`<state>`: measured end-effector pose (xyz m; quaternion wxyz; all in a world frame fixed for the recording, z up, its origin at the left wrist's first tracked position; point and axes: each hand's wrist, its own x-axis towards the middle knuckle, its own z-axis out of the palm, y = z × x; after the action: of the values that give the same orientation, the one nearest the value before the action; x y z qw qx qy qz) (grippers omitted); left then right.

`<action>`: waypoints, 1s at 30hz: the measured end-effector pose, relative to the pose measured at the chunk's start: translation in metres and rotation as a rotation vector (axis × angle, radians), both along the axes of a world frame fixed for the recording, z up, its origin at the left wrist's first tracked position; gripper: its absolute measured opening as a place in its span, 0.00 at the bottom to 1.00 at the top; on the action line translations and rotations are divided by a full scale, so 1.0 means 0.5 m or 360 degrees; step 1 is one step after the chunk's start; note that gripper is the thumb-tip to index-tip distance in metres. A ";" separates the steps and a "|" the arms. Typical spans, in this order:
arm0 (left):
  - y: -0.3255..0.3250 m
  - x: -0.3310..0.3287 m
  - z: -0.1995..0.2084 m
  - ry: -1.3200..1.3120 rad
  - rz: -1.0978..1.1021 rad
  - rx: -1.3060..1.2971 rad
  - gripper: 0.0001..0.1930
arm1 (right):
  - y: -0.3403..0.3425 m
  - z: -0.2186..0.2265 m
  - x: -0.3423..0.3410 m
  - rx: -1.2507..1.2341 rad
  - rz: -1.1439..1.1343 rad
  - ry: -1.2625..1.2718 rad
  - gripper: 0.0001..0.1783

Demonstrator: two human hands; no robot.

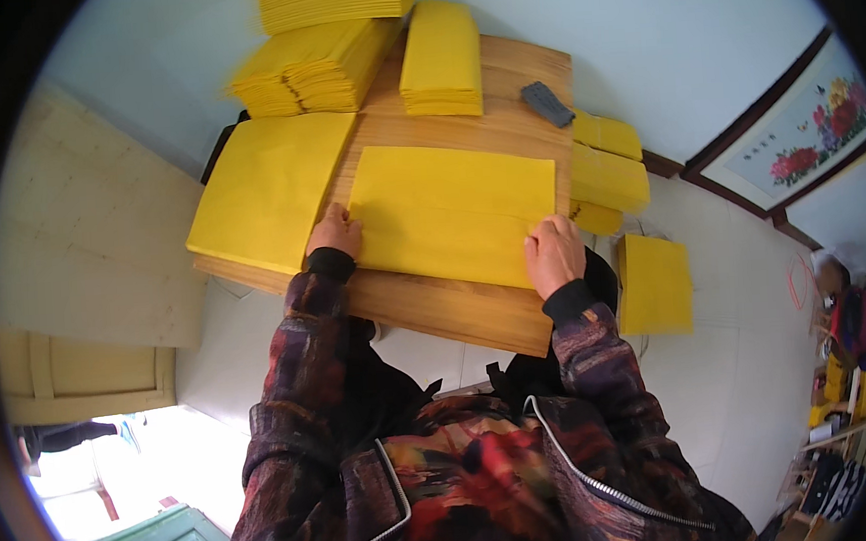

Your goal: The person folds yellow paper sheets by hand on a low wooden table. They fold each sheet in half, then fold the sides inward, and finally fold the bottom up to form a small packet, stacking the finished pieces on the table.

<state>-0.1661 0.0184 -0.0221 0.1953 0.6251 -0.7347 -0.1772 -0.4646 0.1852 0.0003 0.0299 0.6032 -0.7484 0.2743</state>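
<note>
A wide yellow paper sheet lies on the wooden table in front of me, with a faint line running across it that looks like a fold or a paper edge. My left hand has its fingers curled closed at the sheet's left edge, beside a larger stack of yellow paper. At the right edge, my right hand is closed on the same sheet, knuckles up. The fingertips of both hands are partly hidden.
Folded yellow paper stacks stand along the back of the wooden table, one narrow bundle beside them. A dark grey oblong thing lies back right. More yellow bundles sit past the right edge, with another lower down.
</note>
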 end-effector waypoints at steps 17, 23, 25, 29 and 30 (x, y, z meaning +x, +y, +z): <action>0.230 -0.346 0.010 -0.0142 -0.1008 -0.0412 0.24 | 0.006 -0.021 0.011 0.0229 -0.0208 0.0187 0.19; 0.211 -0.234 -0.004 -0.0288 -0.0730 -0.0206 0.33 | 0.016 -0.011 0.015 0.0121 -0.0141 0.0164 0.19; 0.178 -0.160 -0.003 -0.0321 -0.0535 -0.0133 0.33 | 0.017 -0.006 0.020 0.0110 -0.0126 0.0147 0.19; 0.119 -0.034 -0.001 -0.0456 -0.0322 -0.0076 0.32 | 0.017 0.001 0.023 0.0153 -0.0158 0.0153 0.19; 0.111 -0.021 -0.004 -0.0461 -0.0322 -0.0056 0.32 | 0.017 0.005 0.021 0.0168 -0.0143 0.0131 0.20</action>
<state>-0.1765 0.0738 -0.0239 0.0796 0.5635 -0.8172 -0.0912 -0.4543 0.1937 0.0026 0.0409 0.5805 -0.7863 0.2077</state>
